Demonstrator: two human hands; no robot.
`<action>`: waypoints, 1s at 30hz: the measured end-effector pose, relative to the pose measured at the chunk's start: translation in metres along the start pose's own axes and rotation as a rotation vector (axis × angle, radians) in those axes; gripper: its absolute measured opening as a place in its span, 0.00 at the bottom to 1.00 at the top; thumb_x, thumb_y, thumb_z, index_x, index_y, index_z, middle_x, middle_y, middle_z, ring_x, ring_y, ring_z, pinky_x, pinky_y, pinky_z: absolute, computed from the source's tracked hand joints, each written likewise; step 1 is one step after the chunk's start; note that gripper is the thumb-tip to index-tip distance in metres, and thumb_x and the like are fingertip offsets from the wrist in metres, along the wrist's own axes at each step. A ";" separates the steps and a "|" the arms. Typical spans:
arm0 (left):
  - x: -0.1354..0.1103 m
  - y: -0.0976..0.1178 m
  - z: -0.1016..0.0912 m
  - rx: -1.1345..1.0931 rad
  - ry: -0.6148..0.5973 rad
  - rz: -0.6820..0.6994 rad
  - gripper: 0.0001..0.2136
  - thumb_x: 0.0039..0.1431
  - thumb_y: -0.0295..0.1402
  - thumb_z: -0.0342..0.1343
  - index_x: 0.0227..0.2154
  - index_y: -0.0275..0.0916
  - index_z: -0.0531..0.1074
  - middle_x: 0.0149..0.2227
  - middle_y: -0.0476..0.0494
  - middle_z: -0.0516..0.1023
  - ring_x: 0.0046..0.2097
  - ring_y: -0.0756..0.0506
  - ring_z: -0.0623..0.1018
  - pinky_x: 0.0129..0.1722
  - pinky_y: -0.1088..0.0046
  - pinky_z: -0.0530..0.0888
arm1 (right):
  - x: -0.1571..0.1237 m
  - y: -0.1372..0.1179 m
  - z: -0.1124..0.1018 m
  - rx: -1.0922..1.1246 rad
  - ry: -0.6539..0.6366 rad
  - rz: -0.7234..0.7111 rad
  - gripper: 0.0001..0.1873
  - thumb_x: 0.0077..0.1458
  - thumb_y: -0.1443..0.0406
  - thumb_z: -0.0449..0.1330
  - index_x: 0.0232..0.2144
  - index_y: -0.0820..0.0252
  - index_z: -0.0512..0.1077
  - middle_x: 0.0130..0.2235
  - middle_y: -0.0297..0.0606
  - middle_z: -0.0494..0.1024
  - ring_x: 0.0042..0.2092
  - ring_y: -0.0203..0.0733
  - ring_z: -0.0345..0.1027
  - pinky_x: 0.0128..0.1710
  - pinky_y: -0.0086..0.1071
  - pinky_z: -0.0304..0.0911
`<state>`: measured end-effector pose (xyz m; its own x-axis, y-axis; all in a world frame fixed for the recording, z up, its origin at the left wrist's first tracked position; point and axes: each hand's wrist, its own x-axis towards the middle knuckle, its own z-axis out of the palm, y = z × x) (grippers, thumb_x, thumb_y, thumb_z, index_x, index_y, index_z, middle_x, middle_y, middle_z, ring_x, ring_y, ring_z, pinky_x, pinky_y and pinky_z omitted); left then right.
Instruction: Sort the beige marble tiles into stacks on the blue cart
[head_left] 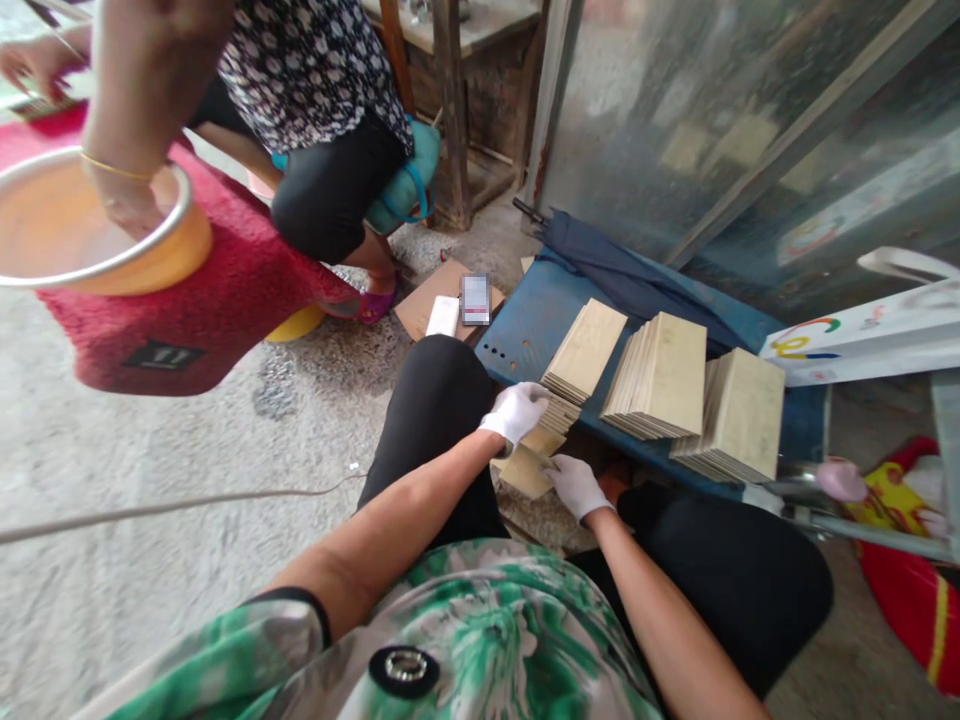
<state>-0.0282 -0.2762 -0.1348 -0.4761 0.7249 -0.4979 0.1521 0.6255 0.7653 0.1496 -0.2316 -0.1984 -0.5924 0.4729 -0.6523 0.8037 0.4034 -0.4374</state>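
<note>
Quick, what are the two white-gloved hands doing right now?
Left hand: at the edge of a stack of thin, pale rectangular wooden boards; grip cannot be told.
Right hand: closed on one thin, tan wooden board.

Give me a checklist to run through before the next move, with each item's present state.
1. Both hands gloved: ok; left hand and right hand are in white.
2. Right grip on a thin board: ok; fingers pinch its edge.
3. Left grip: cannot tell; fingertips are partly hidden at the nearest stack.
4. Middle stack squared: not ok; its edges are stepped.
5. Umbrella not touching the stacks: cannot tell; it lies behind them on the blue bench.
6. Co-worker's hand away from the boards: ok; it is in the yellow basin.
</note>
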 end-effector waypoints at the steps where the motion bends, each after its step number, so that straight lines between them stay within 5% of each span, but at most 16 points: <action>1: 0.002 -0.001 0.000 -0.020 0.016 -0.002 0.16 0.58 0.31 0.54 0.48 0.37 0.77 0.48 0.42 0.80 0.50 0.46 0.78 0.52 0.75 0.71 | 0.004 0.000 0.004 -0.009 -0.009 0.007 0.11 0.59 0.65 0.56 0.36 0.64 0.78 0.39 0.45 0.80 0.42 0.42 0.71 0.40 0.29 0.57; 10: 0.013 -0.010 0.005 -0.102 0.127 -0.045 0.15 0.59 0.30 0.53 0.47 0.38 0.77 0.49 0.44 0.80 0.51 0.47 0.78 0.54 0.75 0.71 | 0.028 0.006 0.029 -0.042 -0.061 0.077 0.14 0.63 0.64 0.53 0.41 0.64 0.77 0.45 0.47 0.79 0.46 0.42 0.70 0.44 0.27 0.57; 19: 0.014 -0.009 0.013 -0.045 0.090 -0.031 0.14 0.59 0.30 0.53 0.47 0.37 0.77 0.48 0.44 0.80 0.51 0.46 0.78 0.56 0.73 0.71 | 0.038 0.015 0.040 0.022 -0.057 0.087 0.19 0.63 0.64 0.54 0.53 0.64 0.73 0.53 0.45 0.76 0.55 0.41 0.68 0.54 0.26 0.56; 25: 0.014 -0.004 0.019 0.059 0.037 -0.030 0.15 0.60 0.29 0.52 0.48 0.36 0.76 0.49 0.43 0.79 0.51 0.46 0.77 0.57 0.73 0.69 | 0.040 0.021 0.035 0.057 0.026 0.118 0.22 0.61 0.67 0.53 0.57 0.66 0.70 0.57 0.49 0.72 0.59 0.44 0.64 0.60 0.30 0.52; 30: 0.017 -0.006 0.025 0.118 -0.016 -0.023 0.15 0.60 0.29 0.51 0.48 0.34 0.76 0.50 0.40 0.79 0.52 0.46 0.77 0.57 0.73 0.69 | 0.036 0.014 0.025 0.111 0.155 0.174 0.20 0.64 0.61 0.50 0.53 0.56 0.74 0.53 0.43 0.76 0.54 0.45 0.68 0.55 0.33 0.59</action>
<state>-0.0153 -0.2599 -0.1582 -0.4666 0.7142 -0.5217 0.2429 0.6707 0.7009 0.1408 -0.2283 -0.2430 -0.4389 0.6459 -0.6246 0.8906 0.2207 -0.3976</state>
